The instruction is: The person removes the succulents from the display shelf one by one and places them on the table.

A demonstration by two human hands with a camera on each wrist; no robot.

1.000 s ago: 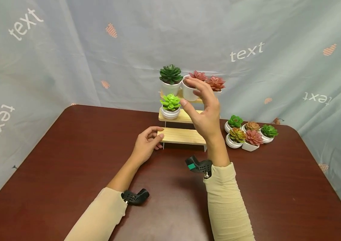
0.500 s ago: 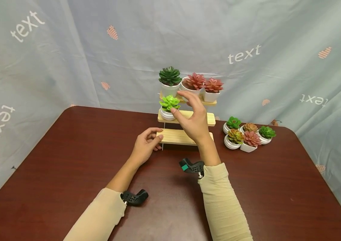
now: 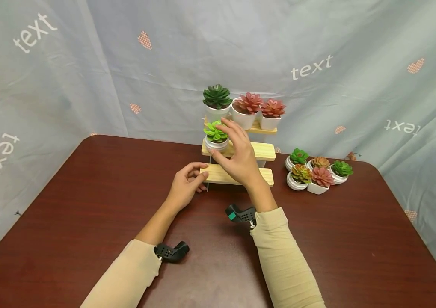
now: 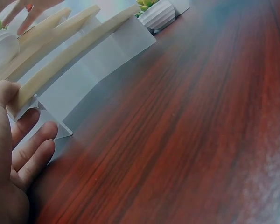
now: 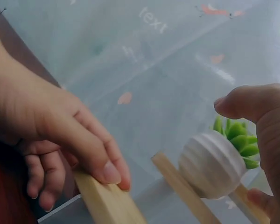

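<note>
A three-tier wooden shelf [image 3: 265, 150] with clear supports stands near the back of the table. My left hand [image 3: 184, 183] pinches the left end of its lowest board, thumb on top, as the left wrist view also shows. On the middle board's left end sits a bright green potted succulent [image 3: 214, 144] in a ribbed white pot [image 5: 212, 164]. My right hand [image 3: 239, 159] is spread at that pot's right side, thumb low and fingers near the leaves. A gap shows between pot and fingers [image 5: 252, 103] in the right wrist view.
The top board holds a dark green succulent [image 3: 217, 97] and two reddish ones, the larger [image 3: 249, 102] beside the smaller [image 3: 273, 109]. Several small potted succulents [image 3: 319, 176] cluster on the table right of the shelf. A patterned curtain [image 3: 179, 51] hangs behind.
My right hand has come down and left from in front of the top-tier pots to the bright green succulent. My left hand has stayed on the lowest board.
</note>
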